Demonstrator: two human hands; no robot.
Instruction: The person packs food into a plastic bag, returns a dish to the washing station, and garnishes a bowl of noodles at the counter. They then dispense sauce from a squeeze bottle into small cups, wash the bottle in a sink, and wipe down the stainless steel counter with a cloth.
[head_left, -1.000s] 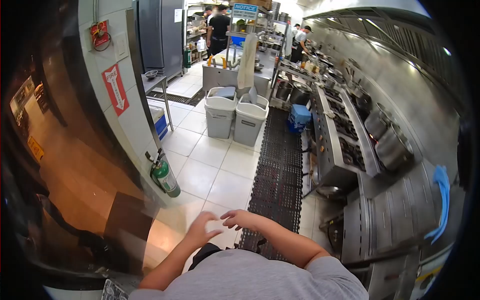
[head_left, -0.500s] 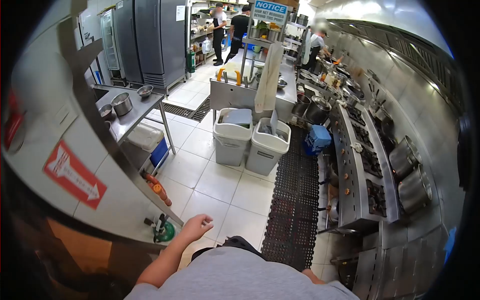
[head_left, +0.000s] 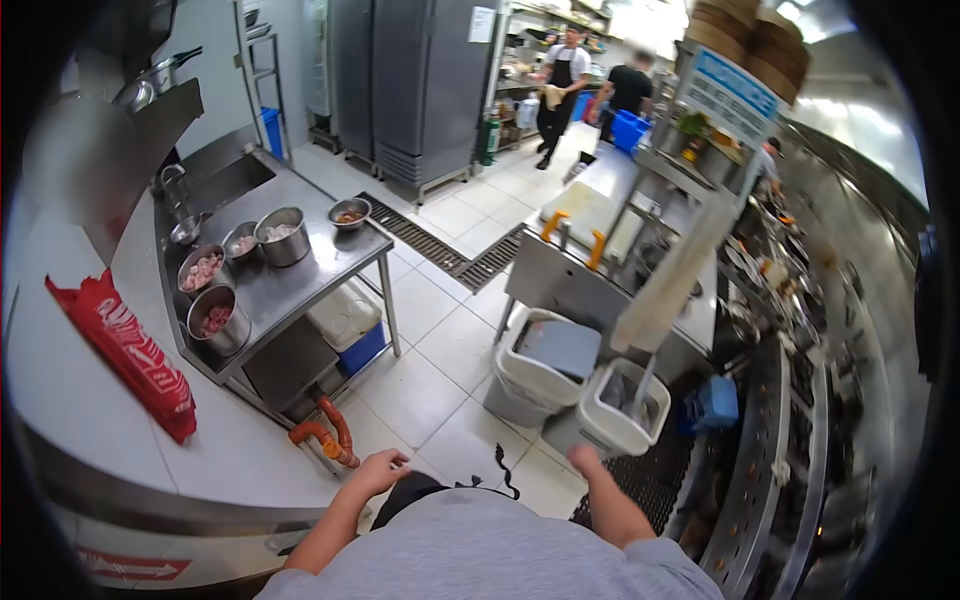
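My left hand (head_left: 381, 471) hangs low in front of my body, over the white tile floor (head_left: 440, 445). Its fingers are loosely bent and apart, with nothing in them. Nearest to it are orange-red pipes (head_left: 331, 440) under the steel table (head_left: 330, 265). My right hand (head_left: 584, 461) is held out just below a grey bin with a white rim (head_left: 655, 420), without visibly gripping it. Its fingers are too blurred to read. A black cord (head_left: 502, 470) dangles at my waist.
On the steel table, pots of raw meat (head_left: 219, 318) and a small bowl (head_left: 349, 213) stand near a sink (head_left: 238, 185). A second bin (head_left: 520, 400) sits ahead. A red bag (head_left: 125, 355) lies left. A person in an apron (head_left: 562, 95) faces this way; stoves (head_left: 750, 480) line the right.
My view has swung left and moved forward, bringing the meat pots and red bag into sight. My right hand has come up into view. The far person in the apron has turned and walked nearer.
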